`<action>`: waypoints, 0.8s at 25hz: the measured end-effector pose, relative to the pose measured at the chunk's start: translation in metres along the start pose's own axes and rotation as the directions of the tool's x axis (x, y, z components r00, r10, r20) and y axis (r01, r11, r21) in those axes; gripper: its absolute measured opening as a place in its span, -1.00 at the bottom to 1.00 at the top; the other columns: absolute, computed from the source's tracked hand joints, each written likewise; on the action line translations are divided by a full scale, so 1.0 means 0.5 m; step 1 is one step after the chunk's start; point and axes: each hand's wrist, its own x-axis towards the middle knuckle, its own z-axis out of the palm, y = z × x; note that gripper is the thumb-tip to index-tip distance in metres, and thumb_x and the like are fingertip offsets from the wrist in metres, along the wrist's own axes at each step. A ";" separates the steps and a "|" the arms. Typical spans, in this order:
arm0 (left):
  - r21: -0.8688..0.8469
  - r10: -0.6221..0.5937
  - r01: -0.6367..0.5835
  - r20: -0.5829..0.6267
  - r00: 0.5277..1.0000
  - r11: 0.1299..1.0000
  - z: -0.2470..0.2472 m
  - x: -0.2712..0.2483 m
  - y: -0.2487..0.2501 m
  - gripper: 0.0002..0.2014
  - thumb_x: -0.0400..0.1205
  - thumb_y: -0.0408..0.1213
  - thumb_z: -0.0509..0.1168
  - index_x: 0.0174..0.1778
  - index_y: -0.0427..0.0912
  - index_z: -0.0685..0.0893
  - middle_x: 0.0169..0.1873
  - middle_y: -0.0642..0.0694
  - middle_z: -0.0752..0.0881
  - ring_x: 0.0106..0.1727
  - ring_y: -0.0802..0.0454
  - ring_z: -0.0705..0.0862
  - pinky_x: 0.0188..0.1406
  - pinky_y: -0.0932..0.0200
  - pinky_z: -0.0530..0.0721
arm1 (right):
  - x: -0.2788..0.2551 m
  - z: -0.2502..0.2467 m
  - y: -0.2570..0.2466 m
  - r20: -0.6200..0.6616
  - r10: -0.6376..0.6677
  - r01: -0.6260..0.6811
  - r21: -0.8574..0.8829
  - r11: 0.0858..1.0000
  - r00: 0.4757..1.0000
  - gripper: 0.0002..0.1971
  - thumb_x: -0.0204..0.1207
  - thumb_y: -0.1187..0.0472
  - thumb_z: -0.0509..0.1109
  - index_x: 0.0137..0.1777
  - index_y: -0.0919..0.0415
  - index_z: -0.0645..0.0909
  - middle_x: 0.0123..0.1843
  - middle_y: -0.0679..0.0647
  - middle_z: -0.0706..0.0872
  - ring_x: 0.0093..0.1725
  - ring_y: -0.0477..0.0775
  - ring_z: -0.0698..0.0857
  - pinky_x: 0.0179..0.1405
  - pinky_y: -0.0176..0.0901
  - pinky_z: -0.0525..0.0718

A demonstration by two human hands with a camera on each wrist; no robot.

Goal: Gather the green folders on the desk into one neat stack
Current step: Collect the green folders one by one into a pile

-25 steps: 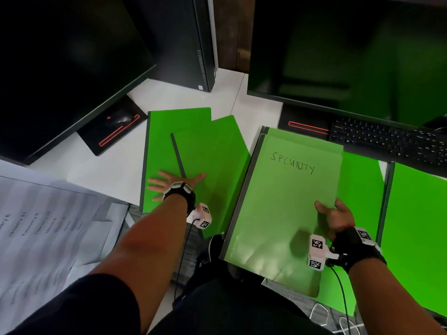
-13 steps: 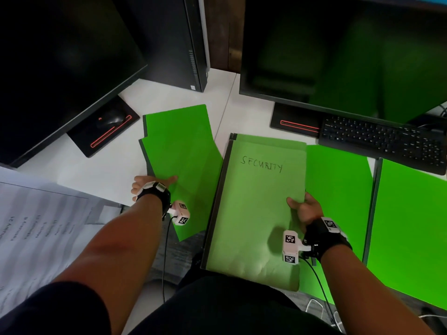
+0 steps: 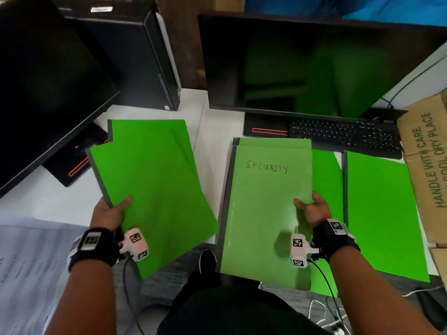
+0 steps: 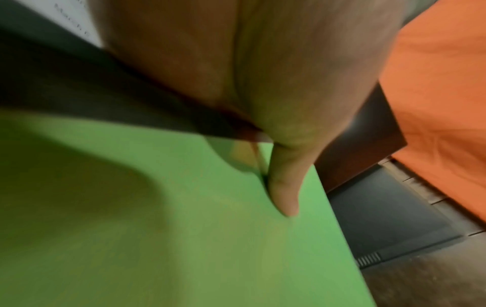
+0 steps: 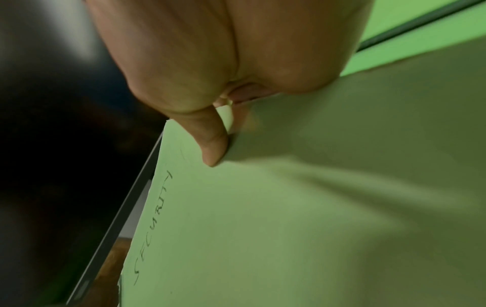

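Observation:
My left hand point(image 3: 113, 209) grips the left edge of a bright green folder point(image 3: 154, 201), thumb on top point(image 4: 284, 187), and holds it tilted over another green folder point(image 3: 150, 131) lying on the white desk point(image 3: 48, 204). My right hand point(image 3: 312, 209) pinches the right edge of a paler green folder marked SECURITY point(image 3: 263, 213), thumb on its cover point(image 5: 213, 145). That folder lies over at least two other green folders point(image 3: 324, 180). One more green folder point(image 3: 382, 213) lies flat at the right.
Two dark monitors point(image 3: 302, 64) and a black computer tower point(image 3: 135, 56) stand at the back. A black keyboard point(image 3: 343, 136) lies behind the right folders. A cardboard box point(image 3: 428, 165) sits at far right. Printed papers point(image 3: 26, 269) lie at lower left.
My left hand went from lying flat on the left folders to gripping the top one's edge and lifting it toward me. My right hand closed on the SECURITY folder's right edge.

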 end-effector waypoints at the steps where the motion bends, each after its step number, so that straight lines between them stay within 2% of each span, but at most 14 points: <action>1: 0.003 0.007 -0.007 0.051 0.999 1.000 -0.024 -0.016 0.007 -0.64 0.46 0.02 0.51 0.10 -0.04 0.69 0.00 -0.16 0.82 -0.01 -0.25 0.80 0.13 -0.28 0.71 | 0.000 -0.019 0.001 -0.027 -0.014 0.014 -0.009 1.000 1.000 -0.59 0.46 0.43 0.44 0.33 0.30 0.60 0.24 0.28 0.74 0.05 0.19 0.71 0.06 -0.04 0.62; 2: -0.009 0.020 -0.019 0.103 0.994 1.000 -0.043 -0.030 0.014 -0.67 0.48 0.00 0.50 0.09 -0.03 0.68 0.00 -0.16 0.83 -0.01 -0.26 0.80 0.14 -0.31 0.69 | -0.005 -0.035 -0.001 -0.048 -0.027 0.026 -0.023 0.999 0.998 -0.59 0.47 0.42 0.44 0.33 0.30 0.60 0.24 0.28 0.74 0.03 0.18 0.71 0.09 -0.04 0.61; 5: -0.123 0.084 -0.050 0.283 0.956 0.991 -0.038 -0.066 0.043 -0.73 0.59 -0.24 0.42 0.20 -0.14 0.65 0.10 -0.34 0.79 0.09 -0.32 0.77 0.21 -0.34 0.64 | -0.019 -0.059 -0.007 -0.096 -0.054 0.051 -0.028 0.998 0.994 -0.62 0.49 0.42 0.41 0.31 0.28 0.60 0.20 0.27 0.75 0.00 0.15 0.70 0.10 -0.07 0.62; 8: -0.117 0.133 -0.090 0.440 0.888 0.989 0.072 -0.113 0.063 -0.73 0.60 -0.38 0.38 0.23 -0.20 0.68 0.12 -0.36 0.79 0.02 -0.26 0.79 0.16 -0.28 0.69 | -0.038 -0.010 -0.019 -0.036 -0.049 0.052 0.073 0.996 0.998 -0.63 0.49 0.48 0.39 0.29 0.26 0.59 0.19 0.25 0.73 -0.02 0.14 0.70 0.11 -0.04 0.65; 10: -0.085 0.128 -0.098 0.514 0.848 0.992 0.175 -0.144 0.053 -0.71 0.59 -0.43 0.38 0.24 -0.23 0.68 0.11 -0.35 0.79 -0.12 -0.16 0.83 -0.06 -0.12 0.80 | -0.055 0.050 -0.016 0.005 -0.025 0.024 0.150 0.988 1.000 -0.59 0.48 0.39 0.41 0.34 0.26 0.56 0.21 0.22 0.71 0.08 0.20 0.69 0.27 0.08 0.61; 11: -0.071 0.129 -0.107 0.532 0.837 0.992 0.224 -0.159 0.047 -0.68 0.58 -0.42 0.40 0.26 -0.24 0.65 0.11 -0.35 0.79 -0.14 -0.15 0.84 -0.13 -0.06 0.81 | -0.061 0.075 -0.016 0.012 -0.027 0.025 0.156 0.987 1.000 -0.57 0.51 0.31 0.40 0.40 0.28 0.55 0.25 0.21 0.69 0.16 0.22 0.67 0.33 0.02 0.54; 13: -0.062 0.117 -0.099 0.514 0.850 0.993 0.283 -0.180 0.039 -0.53 0.52 -0.37 0.49 0.33 -0.24 0.52 0.10 -0.32 0.77 -0.05 -0.21 0.81 -0.11 -0.08 0.79 | -0.084 0.111 -0.028 0.009 -0.040 0.039 0.128 0.991 0.999 -0.61 0.64 0.23 0.25 0.43 0.35 0.53 0.34 0.29 0.64 0.34 0.26 0.59 0.31 -0.18 0.40; 15: -0.094 0.064 -0.018 0.517 0.854 0.995 0.300 -0.175 0.031 -0.35 0.43 -0.31 0.56 0.42 -0.22 0.46 0.12 -0.31 0.76 0.03 -0.30 0.79 0.01 -0.23 0.76 | -0.089 0.124 -0.034 0.033 -0.027 0.024 0.096 0.995 0.999 -0.56 0.70 0.11 0.13 0.48 0.30 0.49 0.51 0.28 0.52 0.49 0.26 0.48 0.41 -0.08 0.36; 16: -0.100 0.042 0.014 0.533 0.845 0.995 0.297 -0.172 0.032 -0.36 0.42 -0.30 0.56 0.41 -0.23 0.51 0.14 -0.34 0.77 0.05 -0.33 0.79 0.06 -0.29 0.74 | -0.088 0.122 -0.035 0.065 -0.025 0.021 0.052 0.998 0.998 -0.53 0.70 0.02 0.10 0.53 0.20 0.44 0.57 0.23 0.46 0.53 0.25 0.45 0.50 0.00 0.34; 18: -0.109 0.021 0.045 0.534 0.845 0.993 0.283 -0.155 0.033 -0.59 0.49 -0.34 0.48 0.27 -0.26 0.67 0.13 -0.40 0.78 0.01 -0.33 0.80 0.08 -0.30 0.72 | -0.070 0.098 -0.019 0.125 -0.038 0.053 -0.123 0.991 0.991 -0.44 0.63 -0.12 0.14 0.62 -0.02 0.28 0.64 0.18 0.36 0.57 0.26 0.40 0.56 0.17 0.33; 19: -0.108 0.014 0.048 0.515 0.857 0.993 0.274 -0.147 0.037 -0.69 0.52 -0.36 0.45 0.19 -0.25 0.72 0.11 -0.42 0.79 -0.03 -0.31 0.81 0.07 -0.28 0.72 | -0.055 0.078 -0.002 0.112 -0.023 0.054 -0.282 0.958 0.993 -0.35 0.59 -0.16 0.19 0.66 -0.09 0.15 0.67 0.19 0.30 0.60 0.29 0.35 0.56 0.24 0.31; 20: -0.108 0.010 0.050 0.494 0.870 0.993 0.263 -0.146 0.044 -0.74 0.55 -0.36 0.44 0.15 -0.24 0.73 0.08 -0.42 0.79 -0.04 -0.31 0.81 0.07 -0.26 0.71 | -0.041 0.051 0.019 0.075 0.009 0.028 -0.479 0.877 0.997 -0.24 0.54 -0.19 0.25 0.68 -0.12 0.02 0.70 0.21 0.20 0.63 0.33 0.27 0.56 0.32 0.26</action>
